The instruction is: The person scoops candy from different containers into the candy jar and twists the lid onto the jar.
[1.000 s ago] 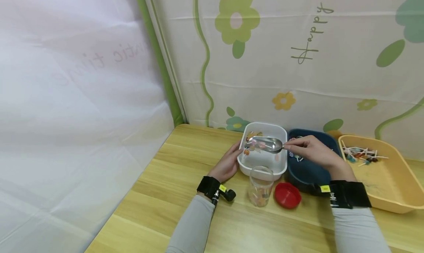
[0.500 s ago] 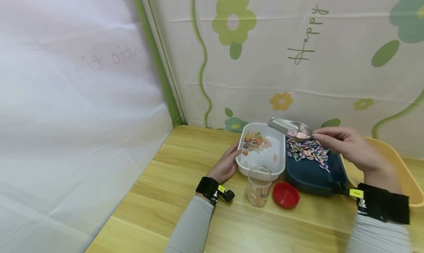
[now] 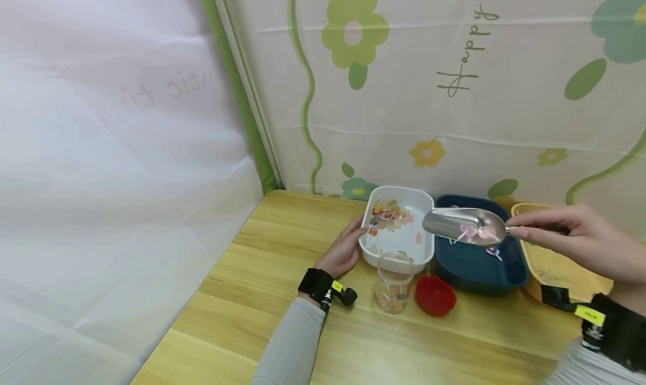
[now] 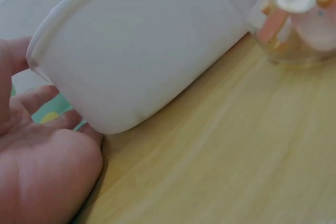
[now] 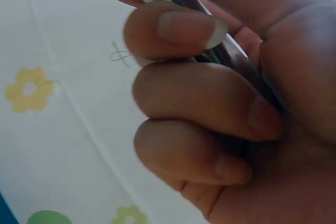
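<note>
My right hand (image 3: 580, 236) grips a metal scoop (image 3: 444, 222) by its handle, the fingers (image 5: 194, 93) curled round it in the right wrist view. A few pinkish candies (image 3: 476, 232), some on sticks, lie in the scoop's bowl, above the dark blue bin (image 3: 474, 270). My left hand (image 3: 343, 250) holds the white bin (image 3: 398, 245) at its left side, thumb at the rim and fingers along the outer wall. Small translucent candies (image 3: 388, 214) are heaped inside the white bin. Just in front of it stands a clear plastic jar (image 3: 395, 284) with candies at the bottom.
A red lid (image 3: 435, 296) lies on the wooden table (image 3: 383, 351) right of the jar. At the right is a yellow bin (image 3: 560, 267), partly hidden by my right arm. A printed curtain (image 3: 383, 121) hangs behind the bins.
My right hand has moved right with the scoop, from over the white bin to over the dark blue one. The left hand has kept its hold on the white bin.
</note>
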Motion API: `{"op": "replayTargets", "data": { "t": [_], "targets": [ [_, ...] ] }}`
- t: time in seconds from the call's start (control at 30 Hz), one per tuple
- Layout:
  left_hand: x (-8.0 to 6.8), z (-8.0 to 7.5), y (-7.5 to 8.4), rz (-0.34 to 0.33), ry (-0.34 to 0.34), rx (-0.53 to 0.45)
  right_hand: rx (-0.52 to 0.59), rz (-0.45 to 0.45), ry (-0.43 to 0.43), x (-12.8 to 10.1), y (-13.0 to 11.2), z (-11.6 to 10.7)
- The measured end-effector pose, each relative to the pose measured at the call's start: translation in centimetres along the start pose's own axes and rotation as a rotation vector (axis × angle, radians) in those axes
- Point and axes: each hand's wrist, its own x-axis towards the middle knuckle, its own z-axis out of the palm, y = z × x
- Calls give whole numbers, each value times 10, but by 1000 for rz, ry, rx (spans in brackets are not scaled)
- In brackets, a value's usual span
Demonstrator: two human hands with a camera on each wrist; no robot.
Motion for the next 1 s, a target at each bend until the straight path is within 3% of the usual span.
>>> {"op": "replayTargets", "data": {
  "t": [0.4,0.6,1.0],
  "targets": [
    [3,-1,1,4,0,3,-156,40,-161,4,-26,9],
    [2,-1,0,3,-2,-3,-159,4,-248,10,-27,14],
    [1,-1,0,5,-14,-6,-144,-8,-272,10,-26,14]
  ]
}}
